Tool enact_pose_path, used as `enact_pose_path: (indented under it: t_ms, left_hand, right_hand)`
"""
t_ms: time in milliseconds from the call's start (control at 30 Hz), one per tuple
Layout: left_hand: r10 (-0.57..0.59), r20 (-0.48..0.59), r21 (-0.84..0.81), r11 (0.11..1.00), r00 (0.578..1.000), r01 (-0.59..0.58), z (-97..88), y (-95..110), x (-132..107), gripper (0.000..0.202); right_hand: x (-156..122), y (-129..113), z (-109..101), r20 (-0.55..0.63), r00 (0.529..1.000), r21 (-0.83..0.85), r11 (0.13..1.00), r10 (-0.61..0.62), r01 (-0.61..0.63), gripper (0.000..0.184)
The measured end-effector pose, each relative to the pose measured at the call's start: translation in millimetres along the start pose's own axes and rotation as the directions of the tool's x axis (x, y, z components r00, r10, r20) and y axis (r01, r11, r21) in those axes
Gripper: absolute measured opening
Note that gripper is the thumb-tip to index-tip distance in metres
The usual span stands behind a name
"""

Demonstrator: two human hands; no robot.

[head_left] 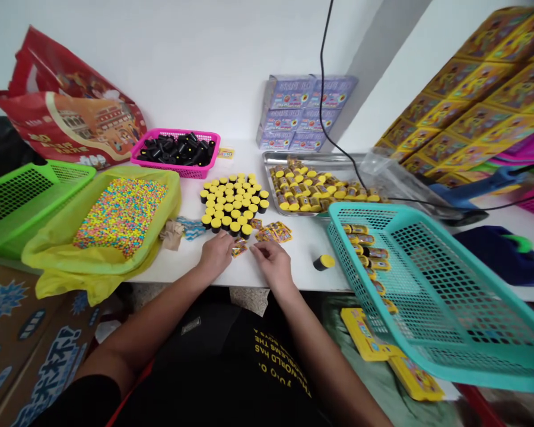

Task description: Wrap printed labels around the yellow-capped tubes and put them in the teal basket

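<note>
My left hand (216, 254) and my right hand (271, 261) rest on the white table (293, 261), fingers pinched together over a small printed label sticker (239, 248) between them. Just beyond lies a loose pile of the same stickers (276, 232). Behind my hands stands a cluster of several black tubes with yellow caps (234, 201). One yellow-capped tube (324, 262) lies on its side to the right of my right hand.
A yellow-lined tray of coloured candy beads (122, 214) sits left, a green basket (22, 196) beyond it. A pink basket (178, 169) holds black tubes. A metal tray (276, 159) holds labelled tubes. A teal basket (427, 290) overhangs the right edge.
</note>
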State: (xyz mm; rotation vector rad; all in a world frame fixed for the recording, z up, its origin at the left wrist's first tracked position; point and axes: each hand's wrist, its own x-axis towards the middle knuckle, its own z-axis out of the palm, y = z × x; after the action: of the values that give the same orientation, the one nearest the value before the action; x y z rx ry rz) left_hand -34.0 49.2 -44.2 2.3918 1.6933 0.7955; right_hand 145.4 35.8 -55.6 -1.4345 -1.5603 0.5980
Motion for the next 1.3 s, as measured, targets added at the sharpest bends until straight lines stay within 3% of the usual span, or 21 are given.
enact_pose_path:
  t_ms: [133, 200, 300, 400, 467, 533, 600, 667, 767, 867, 933, 1000, 1100, 1133, 1200, 1300]
  left_hand:
    - [0.239, -0.134, -0.120, 0.959, 0.962, -0.256, -2.2, 4.7, -5.2, 0.028]
    - [0.227, -0.198, -0.235, 0.933, 0.953, -0.271, -5.2, 10.4, -5.5, 0.023]
    - [-0.001, -0.213, -0.480, 0.871, 0.977, -0.103, -10.0, 20.6, -3.5, 0.022]
    - [-0.124, 0.094, -0.708, 0.689, 0.988, 0.154, -11.3, 28.8, -1.8, 0.027]
    - [-0.136, 0.309, -0.759, 0.561, 0.941, 0.330, -9.8, 31.7, -1.9, 0.032]
    - [-0.172, 0.394, -0.761, 0.491, 0.903, 0.425, -8.0, 32.3, -2.3, 0.034]
    - [-0.181, 0.382, -0.765, 0.489, 0.906, 0.420, -7.4, 31.9, -2.5, 0.032]
    - [-0.159, 0.344, -0.770, 0.517, 0.926, 0.374, -8.3, 31.7, -2.6, 0.030]
    - [-0.096, 0.300, -0.769, 0.565, 0.949, 0.300, -10.3, 33.2, -3.7, 0.031]
    - [-0.063, 0.247, -0.758, 0.609, 0.967, 0.233, -10.7, 34.2, -6.4, 0.034]
    - [-0.065, 0.207, -0.749, 0.632, 0.976, 0.201, -11.0, 33.3, -9.2, 0.037]
    - [-0.070, 0.175, -0.732, 0.658, 0.982, 0.177, -12.3, 31.7, -12.5, 0.037]
    - [-0.037, 0.125, -0.692, 0.712, 0.991, 0.114, -17.4, 30.4, -17.4, 0.033]
    - [-0.012, 0.100, -0.674, 0.735, 0.995, 0.076, -19.8, 30.4, -18.8, 0.031]
    - [0.062, 0.047, -0.626, 0.780, 0.997, -0.019, -25.1, 30.7, -20.8, 0.027]
    - [0.194, -0.009, -0.533, 0.829, 0.981, -0.169, -33.1, 31.2, -22.8, 0.024]
  right_hand:
    - [2.0, -5.4, -2.5, 0.021, 0.998, 0.116, 0.992, -0.060, 0.057, 0.029]
    - [0.0, -8.4, -5.0, 0.012, 0.998, 0.230, 0.972, -0.056, 0.051, 0.029]
    - [-7.0, -12.2, -7.0, -0.022, 0.998, 0.410, 0.911, 0.054, -0.040, 0.030]
    - [-17.4, -14.5, -9.8, 0.007, 0.991, 0.482, 0.868, 0.135, -0.122, 0.029]
    - [-25.2, -14.7, -17.1, -0.012, 0.994, 0.391, 0.916, 0.108, -0.094, 0.029]
    - [-33.0, -13.2, -31.0, -0.125, 0.992, 0.133, 0.991, 0.034, -0.017, 0.028]
    - [-39.8, -9.8, -49.1, -0.279, 0.959, -0.213, 0.977, -0.048, -0.013, 0.027]
    - [-43.6, -3.8, -66.4, -0.385, 0.917, -0.470, 0.878, -0.107, -0.095, 0.029]
    - [-40.8, 10.2, -81.6, -0.423, 0.899, -0.640, 0.741, -0.115, -0.206, 0.034]
    - [-30.2, 25.0, -84.3, -0.399, 0.916, -0.667, 0.699, -0.045, -0.256, 0.035]
    - [-23.3, 29.9, -83.0, -0.402, 0.916, -0.622, 0.735, -0.004, -0.270, 0.031]
    - [-19.4, 27.2, -80.4, -0.413, 0.910, -0.510, 0.825, 0.013, -0.244, 0.027]
    - [-21.0, 7.2, -73.7, -0.351, 0.932, -0.093, 0.986, 0.097, -0.137, 0.032]
    - [-22.7, -2.6, -70.8, -0.266, 0.954, 0.095, 0.989, 0.136, -0.115, 0.034]
    - [-25.5, -23.4, -64.8, -0.052, 0.985, 0.406, 0.905, 0.164, -0.130, 0.035]
    - [-24.6, -49.1, -58.1, 0.154, 0.981, 0.587, 0.788, 0.114, -0.184, 0.032]
